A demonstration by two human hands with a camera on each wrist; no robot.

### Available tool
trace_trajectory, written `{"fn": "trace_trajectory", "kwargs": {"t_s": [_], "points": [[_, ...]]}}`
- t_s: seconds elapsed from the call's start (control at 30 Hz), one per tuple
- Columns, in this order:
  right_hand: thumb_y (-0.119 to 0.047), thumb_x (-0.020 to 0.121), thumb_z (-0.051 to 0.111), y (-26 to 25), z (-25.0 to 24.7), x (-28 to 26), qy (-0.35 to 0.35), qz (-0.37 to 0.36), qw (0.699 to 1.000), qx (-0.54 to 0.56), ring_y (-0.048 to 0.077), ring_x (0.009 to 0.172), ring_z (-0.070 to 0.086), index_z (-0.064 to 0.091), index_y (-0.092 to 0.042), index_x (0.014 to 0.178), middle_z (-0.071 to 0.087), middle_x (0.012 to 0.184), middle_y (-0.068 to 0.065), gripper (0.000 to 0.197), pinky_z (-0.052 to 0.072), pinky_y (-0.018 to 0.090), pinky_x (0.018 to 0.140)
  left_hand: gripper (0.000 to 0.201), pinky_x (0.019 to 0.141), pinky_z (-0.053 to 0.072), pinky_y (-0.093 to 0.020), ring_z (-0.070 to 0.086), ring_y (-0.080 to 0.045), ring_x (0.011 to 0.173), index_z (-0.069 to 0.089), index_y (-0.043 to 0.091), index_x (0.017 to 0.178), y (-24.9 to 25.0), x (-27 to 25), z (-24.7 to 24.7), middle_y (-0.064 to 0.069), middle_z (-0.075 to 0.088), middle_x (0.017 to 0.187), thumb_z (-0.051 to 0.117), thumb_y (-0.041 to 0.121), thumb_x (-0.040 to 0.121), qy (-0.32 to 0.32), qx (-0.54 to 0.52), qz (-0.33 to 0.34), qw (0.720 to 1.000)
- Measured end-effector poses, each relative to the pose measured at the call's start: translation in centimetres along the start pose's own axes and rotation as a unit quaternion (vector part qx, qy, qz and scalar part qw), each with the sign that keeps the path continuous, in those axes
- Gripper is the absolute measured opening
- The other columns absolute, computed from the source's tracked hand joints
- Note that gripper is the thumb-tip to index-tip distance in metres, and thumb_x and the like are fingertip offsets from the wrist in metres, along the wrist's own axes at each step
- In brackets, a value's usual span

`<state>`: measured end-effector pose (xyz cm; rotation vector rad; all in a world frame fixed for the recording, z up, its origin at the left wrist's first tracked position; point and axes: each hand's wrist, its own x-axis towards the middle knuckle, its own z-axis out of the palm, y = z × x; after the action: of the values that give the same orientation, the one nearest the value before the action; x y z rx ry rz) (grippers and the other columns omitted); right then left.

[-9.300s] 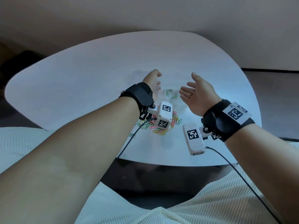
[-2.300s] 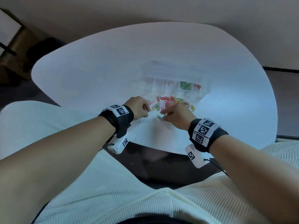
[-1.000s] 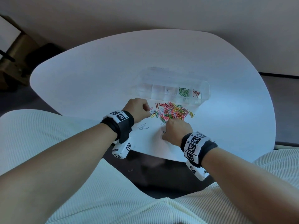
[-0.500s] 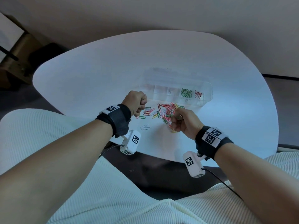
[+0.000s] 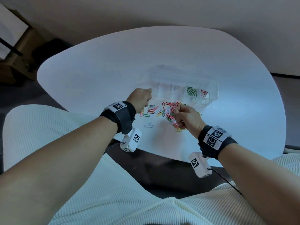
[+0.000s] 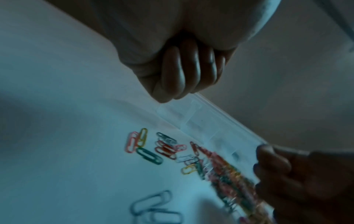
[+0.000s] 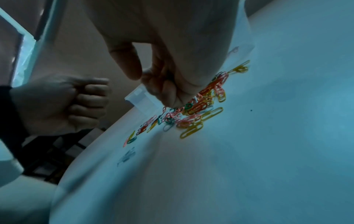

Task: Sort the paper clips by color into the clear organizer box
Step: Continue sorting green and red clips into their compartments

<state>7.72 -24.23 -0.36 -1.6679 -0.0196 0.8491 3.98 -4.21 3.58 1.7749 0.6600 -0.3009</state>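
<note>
The clear organizer box (image 5: 212, 88) lies open on the white table (image 5: 97, 75), with green clips (image 5: 191, 92) and red clips (image 5: 203, 94) in its two right compartments. A mixed pile of colored paper clips (image 5: 165, 109) lies just in front of it. My left hand (image 5: 146, 99) hovers as a tight fist (image 6: 184, 75) by the box's left end, with nothing showing in it. Over the pile's right side, my right hand (image 5: 176, 112) has its fingers (image 7: 162, 84) curled into the palm round something small and dark, apparently clips; the thumb stands apart.
Two pale clips (image 5: 149, 125) lie alone near the table's front edge, and a yellow clip (image 5: 178, 130) lies under my right wrist. The box's lid (image 5: 170, 70) lies flat behind it. A wooden shelf (image 5: 19, 51) stands on the floor at far left.
My left fist has lifted from the pile's left edge up to the box's left end. My right hand has risen off the table and moved back over the pile, fingers curled in.
</note>
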Motion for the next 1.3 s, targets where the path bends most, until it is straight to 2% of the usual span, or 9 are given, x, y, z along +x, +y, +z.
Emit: {"fn": "trace_trajectory", "kwargs": {"t_s": [0.1,0.17,0.3,0.5,0.67,0.83,0.97,1.1,1.3], "points": [[-0.007,0.085,0.058,0.3,0.6,0.1,0.043,-0.059,0.965,-0.252,0.012,0.05,0.048,0.063,-0.012,0.077,0.049,0.059,-0.005,0.011,0.041,0.019,0.046,0.026,0.048,0.028,-0.024,0.036,-0.015,0.051,0.056,0.012,0.084,-0.8,0.0,0.4,0.002,0.043,0.064,0.034,0.014,0.097,-0.004,0.108,0.013,0.994],[-0.022,0.087,0.064,0.9,0.8,0.3,0.053,-0.076,0.918,-0.385,0.014,0.067,0.061,0.072,-0.02,0.093,0.06,0.074,-0.008,0.01,0.051,0.024,0.06,0.026,0.051,0.033,-0.025,0.044,-0.011,0.057,0.058,0.014,0.101,-1.3,0.0,0.7,0.002,0.048,0.072,0.032,0.015,0.101,-0.016,0.143,0.004,0.99],[-0.045,0.09,0.062,2.0,1.0,0.1,0.067,-0.082,0.859,-0.501,0.019,0.094,0.064,0.069,-0.03,0.113,0.07,0.106,-0.004,0.028,0.046,0.027,0.071,0.024,0.059,0.04,-0.028,0.05,-0.015,0.065,0.06,0.02,0.096,-1.7,0.3,0.5,0.002,0.051,0.077,0.036,0.016,0.1,-0.026,0.217,0.013,0.976],[-0.036,0.091,0.058,2.0,0.7,0.2,0.074,-0.088,0.829,-0.547,0.022,0.076,0.063,0.071,-0.021,0.088,0.068,0.081,0.001,0.02,0.04,0.025,0.06,0.006,0.071,0.048,-0.027,0.06,-0.019,0.084,0.065,0.032,0.083,-2.3,0.4,-0.2,0.005,0.065,0.091,0.069,0.037,0.082,-0.011,0.431,0.018,0.902],[-0.029,0.082,0.059,2.0,0.6,0.3,0.077,-0.065,0.833,-0.544,0.022,0.069,0.06,0.066,-0.018,0.078,0.065,0.074,0.0,0.014,0.038,0.023,0.053,0.015,0.072,0.042,-0.026,0.056,-0.018,0.083,0.065,0.033,0.097,-2.9,0.0,0.4,0.008,0.061,0.094,0.065,0.031,0.082,-0.015,0.49,0.016,0.871],[-0.031,0.082,0.057,1.6,0.2,0.4,0.09,-0.046,0.881,-0.463,0.018,0.067,0.065,0.057,-0.023,0.079,0.066,0.069,-0.005,0.008,0.052,0.028,0.061,0.018,0.072,0.045,-0.026,0.063,-0.021,0.088,0.069,0.03,0.096,-3.0,-0.1,1.1,0.005,0.068,0.1,0.058,0.023,0.084,-0.019,0.509,0.03,0.86],[-0.026,0.09,0.045,0.8,0.1,0.3,0.109,-0.057,0.913,-0.389,0.02,0.066,0.053,0.049,-0.017,0.083,0.058,0.067,-0.002,0.012,0.04,0.033,0.058,0.018,0.07,0.044,-0.027,0.063,-0.023,0.088,0.069,0.028,0.098,-3.1,0.0,1.1,0.003,0.068,0.099,0.055,0.025,0.088,-0.02,0.515,0.044,0.856],[-0.015,0.094,0.032,0.3,-0.1,0.4,0.116,-0.056,0.955,-0.268,0.021,0.066,0.041,0.04,-0.012,0.075,0.048,0.07,0.003,0.022,0.033,0.036,0.064,0.011,0.061,0.037,-0.028,0.054,-0.022,0.072,0.054,0.024,0.089,-2.6,-0.2,1.1,0.003,0.059,0.081,0.049,0.034,0.088,-0.012,0.469,0.038,0.883],[-0.016,0.099,0.031,-0.2,-0.8,0.6,0.042,0.017,0.997,-0.054,0.013,0.047,0.018,0.028,-0.02,0.061,0.027,0.053,-0.001,0.039,0.018,0.023,0.046,0.027,0.059,0.027,-0.032,0.037,-0.026,0.067,0.034,0.016,0.065,-1.4,0.1,1.3,-0.005,0.042,0.067,0.032,0.02,0.092,0.008,0.311,0.033,0.95]]}}
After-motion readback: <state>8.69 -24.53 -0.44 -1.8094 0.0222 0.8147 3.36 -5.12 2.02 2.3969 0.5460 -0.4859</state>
